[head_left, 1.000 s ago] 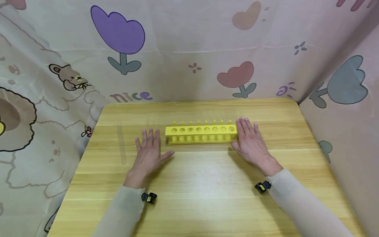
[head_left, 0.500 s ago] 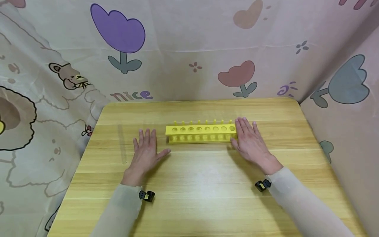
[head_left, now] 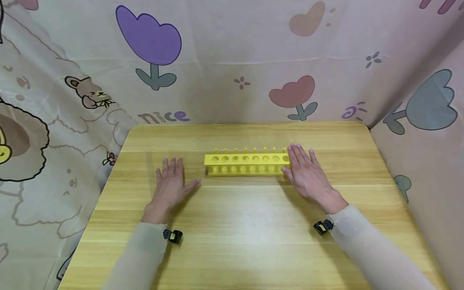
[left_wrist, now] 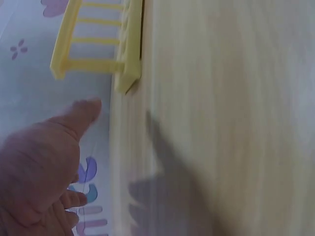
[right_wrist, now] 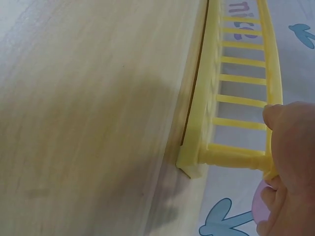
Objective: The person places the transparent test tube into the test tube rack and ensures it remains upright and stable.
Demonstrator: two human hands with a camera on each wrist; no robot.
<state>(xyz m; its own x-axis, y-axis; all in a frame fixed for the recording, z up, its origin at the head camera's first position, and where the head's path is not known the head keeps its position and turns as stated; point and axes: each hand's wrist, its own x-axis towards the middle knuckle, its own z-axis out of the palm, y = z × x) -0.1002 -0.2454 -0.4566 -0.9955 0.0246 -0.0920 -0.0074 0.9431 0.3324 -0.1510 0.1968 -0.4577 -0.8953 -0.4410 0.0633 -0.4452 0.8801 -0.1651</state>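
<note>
A yellow test tube rack [head_left: 248, 159] stands upright on the table, its row of round holes facing up and a line of pegs along the back. My right hand [head_left: 309, 177] touches the rack's right end, fingers straight, with the thumb at the front corner. In the right wrist view that thumb [right_wrist: 275, 117] meets the rack's upper bar [right_wrist: 273, 73]. My left hand [head_left: 168, 193] is spread to the left of the rack, apart from it and holding nothing. Just beyond its fingers lies a clear, faint tube [head_left: 149, 163], partly covered by the hand.
The wooden table [head_left: 246, 241] reaches back to a printed curtain [head_left: 217, 48], which also hangs along the left and right sides. A small black camera sits on each wrist, the left one [head_left: 173, 236] and the right one [head_left: 322, 227].
My left hand has moved left, away from the rack's left end and towards the clear tube, now covering part of it. The right hand stays at the rack. The head view has shifted slightly.
</note>
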